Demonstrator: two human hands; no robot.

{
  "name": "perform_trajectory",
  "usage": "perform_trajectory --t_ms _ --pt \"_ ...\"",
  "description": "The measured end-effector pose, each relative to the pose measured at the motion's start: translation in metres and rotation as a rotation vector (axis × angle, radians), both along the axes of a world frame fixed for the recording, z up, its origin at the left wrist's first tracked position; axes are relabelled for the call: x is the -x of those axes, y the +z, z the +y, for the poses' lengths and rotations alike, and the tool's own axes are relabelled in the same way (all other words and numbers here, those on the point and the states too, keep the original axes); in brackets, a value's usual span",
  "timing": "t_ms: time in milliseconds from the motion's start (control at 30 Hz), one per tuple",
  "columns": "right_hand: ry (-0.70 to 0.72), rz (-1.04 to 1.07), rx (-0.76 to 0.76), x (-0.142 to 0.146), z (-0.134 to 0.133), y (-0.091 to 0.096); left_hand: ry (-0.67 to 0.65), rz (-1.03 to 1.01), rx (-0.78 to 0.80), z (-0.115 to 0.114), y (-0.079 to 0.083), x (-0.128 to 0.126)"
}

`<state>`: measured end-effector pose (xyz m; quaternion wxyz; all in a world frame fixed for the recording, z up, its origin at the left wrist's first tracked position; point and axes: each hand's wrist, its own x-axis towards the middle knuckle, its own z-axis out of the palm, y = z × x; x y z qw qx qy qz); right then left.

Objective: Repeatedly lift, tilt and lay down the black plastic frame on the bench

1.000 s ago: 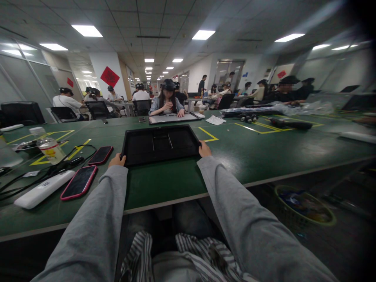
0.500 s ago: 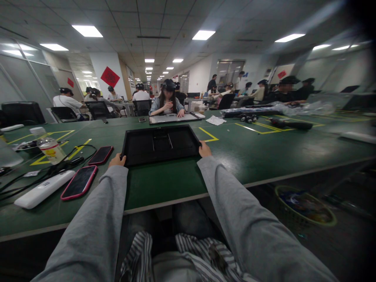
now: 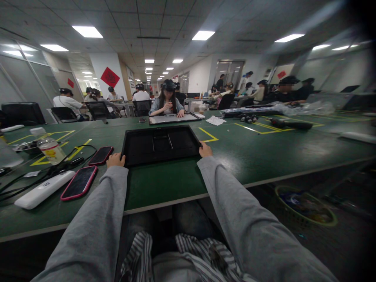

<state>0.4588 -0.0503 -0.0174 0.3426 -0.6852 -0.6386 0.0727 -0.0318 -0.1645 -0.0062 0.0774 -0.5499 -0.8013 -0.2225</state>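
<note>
In front of me on the green table [image 3: 164, 184] is a shallow black rectangular tray [image 3: 139, 147] with a raised rim. Two thin light lines and a recessed middle section show on its inside. My left hand [image 3: 116, 159] grips the tray's near left edge, fingers closed at the rim. At the right edge, my right hand [image 3: 205, 149] is closed on the side wall, thumb on top. The fingertips of both hands are partly hidden by the tray. It appears to rest on the tabletop.
Left of the tray lie two red-cased phones [image 3: 78, 183], a white oblong device [image 3: 44, 190], black cables and a bottle [image 3: 51, 147]. A person [image 3: 167, 100] sits opposite with a flat panel [image 3: 173, 118]. Crumpled tissue [image 3: 216, 120] and a black tool [image 3: 289, 123] lie to the right.
My left hand has shifted slightly up and left along the tray's edge. The tray and my right hand look almost unmoved. Standing people in the background have moved right.
</note>
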Motion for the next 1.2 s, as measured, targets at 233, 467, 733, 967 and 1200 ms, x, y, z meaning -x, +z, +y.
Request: perform_trajectory --t_ms 233,467,733,967,1200 --pt "-0.019 0.012 -0.1 0.002 -0.007 0.006 -0.052 -0.003 -0.182 -0.013 0.012 -0.013" --pt "0.026 0.041 -0.456 0.003 -0.007 0.015 -0.103 0.018 -0.495 -0.022 0.023 -0.019" --pt "0.006 0.064 -0.474 0.001 -0.005 0.014 -0.127 0.016 -0.548 -0.028 0.028 -0.026" --pt "-0.005 -0.01 -0.332 0.006 -0.017 0.02 -0.065 0.017 -0.297 -0.03 0.034 -0.025" --pt "0.019 -0.021 -0.248 0.005 -0.016 0.017 -0.057 0.033 -0.265 -0.022 0.025 -0.017"
